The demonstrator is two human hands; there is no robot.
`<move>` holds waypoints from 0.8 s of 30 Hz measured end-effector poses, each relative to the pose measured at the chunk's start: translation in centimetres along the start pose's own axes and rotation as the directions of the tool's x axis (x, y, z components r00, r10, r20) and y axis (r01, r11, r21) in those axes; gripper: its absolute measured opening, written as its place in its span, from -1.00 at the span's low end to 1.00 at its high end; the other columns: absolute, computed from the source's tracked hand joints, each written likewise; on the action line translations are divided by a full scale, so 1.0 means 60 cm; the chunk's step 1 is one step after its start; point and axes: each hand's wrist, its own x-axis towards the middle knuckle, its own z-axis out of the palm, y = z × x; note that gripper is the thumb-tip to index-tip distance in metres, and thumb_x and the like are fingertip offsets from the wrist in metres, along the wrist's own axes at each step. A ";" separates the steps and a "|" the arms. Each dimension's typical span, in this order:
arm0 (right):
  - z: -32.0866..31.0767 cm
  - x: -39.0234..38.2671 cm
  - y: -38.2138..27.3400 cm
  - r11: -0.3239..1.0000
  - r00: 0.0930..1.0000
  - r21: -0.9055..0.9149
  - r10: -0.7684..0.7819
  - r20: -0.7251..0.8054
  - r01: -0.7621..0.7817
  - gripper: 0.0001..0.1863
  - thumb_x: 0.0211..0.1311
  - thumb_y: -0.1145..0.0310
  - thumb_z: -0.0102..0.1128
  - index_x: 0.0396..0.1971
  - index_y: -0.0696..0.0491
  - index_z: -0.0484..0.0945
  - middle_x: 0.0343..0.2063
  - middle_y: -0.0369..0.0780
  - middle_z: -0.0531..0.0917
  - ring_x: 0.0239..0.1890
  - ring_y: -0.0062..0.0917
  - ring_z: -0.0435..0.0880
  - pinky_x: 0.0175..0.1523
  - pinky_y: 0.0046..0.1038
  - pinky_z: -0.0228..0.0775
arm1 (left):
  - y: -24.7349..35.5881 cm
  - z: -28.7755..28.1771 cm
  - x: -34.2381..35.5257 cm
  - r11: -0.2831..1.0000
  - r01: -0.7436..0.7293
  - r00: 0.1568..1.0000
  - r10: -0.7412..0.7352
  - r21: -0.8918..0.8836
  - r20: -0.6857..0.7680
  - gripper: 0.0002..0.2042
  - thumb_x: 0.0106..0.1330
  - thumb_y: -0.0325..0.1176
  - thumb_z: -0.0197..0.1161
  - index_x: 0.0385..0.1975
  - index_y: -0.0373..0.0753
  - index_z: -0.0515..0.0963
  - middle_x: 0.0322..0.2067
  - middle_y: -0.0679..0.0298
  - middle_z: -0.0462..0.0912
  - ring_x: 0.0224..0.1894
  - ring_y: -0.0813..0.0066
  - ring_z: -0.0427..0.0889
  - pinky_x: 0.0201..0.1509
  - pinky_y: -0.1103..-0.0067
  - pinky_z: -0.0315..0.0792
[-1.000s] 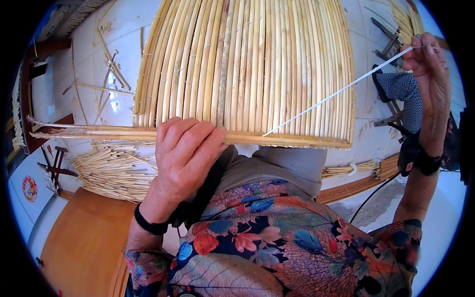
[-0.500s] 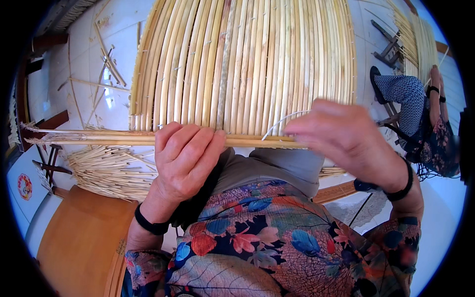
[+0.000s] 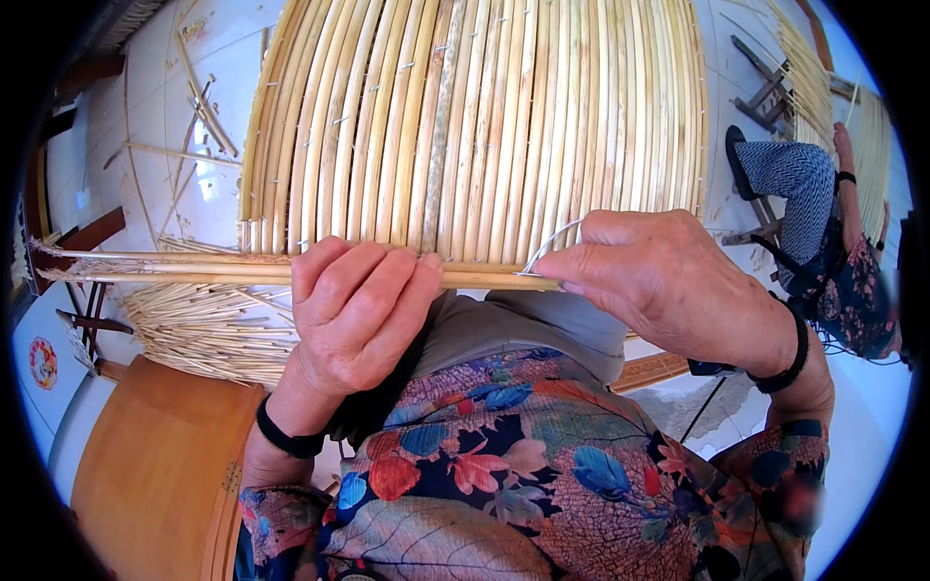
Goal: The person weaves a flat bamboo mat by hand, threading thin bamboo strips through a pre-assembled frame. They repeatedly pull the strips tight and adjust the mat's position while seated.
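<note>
A mat of pale yellow reed stalks [image 3: 475, 126], laid side by side, stretches away in front of me. Along its near edge two reed stalks [image 3: 184, 269] lie crosswise, their left ends frayed. My left hand [image 3: 358, 315] is closed over these crosswise stalks, pressing them to the mat's edge. My right hand [image 3: 668, 276] pinches a thin white cord [image 3: 554, 235] between thumb and forefinger, right at the crosswise stalks. The cord bends in a small loop beside the fingertips. Whether a needle is in the pinch I cannot tell.
Cut stalks lie heaped [image 3: 208, 324] at the left, others scattered on the tiled floor [image 3: 208, 48]. An orange-brown wooden panel [image 3: 160, 465] stands at lower left. Another person [image 3: 804, 194] sits at the right beside more reeds and a dark wooden stool [image 3: 760, 87].
My right hand has come down and slightly left to the crosswise stalks, its earlier blur gone. The white cord now loops close to the fingers. My left hand keeps its grip.
</note>
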 end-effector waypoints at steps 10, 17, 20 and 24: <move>-0.004 0.003 -0.006 0.999 0.999 -0.033 -0.020 0.036 0.021 -0.79 0.17 0.43 0.25 -0.17 0.05 0.62 -0.53 -0.19 0.50 -0.51 -0.26 0.58 -0.47 -0.35 0.40 | 0.001 0.002 -0.006 1.000 -0.014 1.000 0.014 0.008 0.004 -0.73 -0.03 -0.39 0.27 -0.28 -0.28 0.67 -0.22 0.24 0.61 -0.14 0.38 0.52 -0.05 0.42 0.41; 0.002 -0.001 -0.005 0.992 0.996 -0.097 -0.073 0.049 0.077 -0.78 0.16 0.46 0.25 -0.17 0.08 0.59 -0.55 -0.21 0.49 -0.53 -0.32 0.58 -0.50 -0.37 0.40 | 0.004 0.003 -0.007 1.000 -0.026 1.000 0.026 0.010 0.002 -0.73 -0.02 -0.38 0.26 -0.28 -0.28 0.67 -0.22 0.24 0.60 -0.15 0.37 0.52 -0.06 0.43 0.42; 0.003 -0.002 -0.009 0.987 0.995 -0.135 -0.073 0.064 0.082 -0.75 0.15 0.47 0.24 -0.14 0.09 0.57 -0.55 -0.22 0.49 -0.52 -0.33 0.59 -0.51 -0.37 0.41 | 0.005 0.004 -0.009 0.999 -0.030 1.000 0.030 0.015 0.005 -0.73 -0.02 -0.38 0.26 -0.28 -0.28 0.67 -0.23 0.23 0.60 -0.15 0.37 0.52 -0.07 0.44 0.42; 0.005 -0.004 -0.010 0.986 0.996 -0.142 -0.074 0.055 0.081 -0.73 0.14 0.48 0.24 -0.12 0.09 0.55 -0.54 -0.23 0.49 -0.52 -0.34 0.59 -0.51 -0.38 0.42 | 0.004 0.006 -0.008 0.999 -0.037 0.999 0.037 0.026 0.000 -0.73 -0.01 -0.38 0.26 -0.28 -0.28 0.67 -0.23 0.23 0.60 -0.15 0.37 0.52 -0.07 0.43 0.42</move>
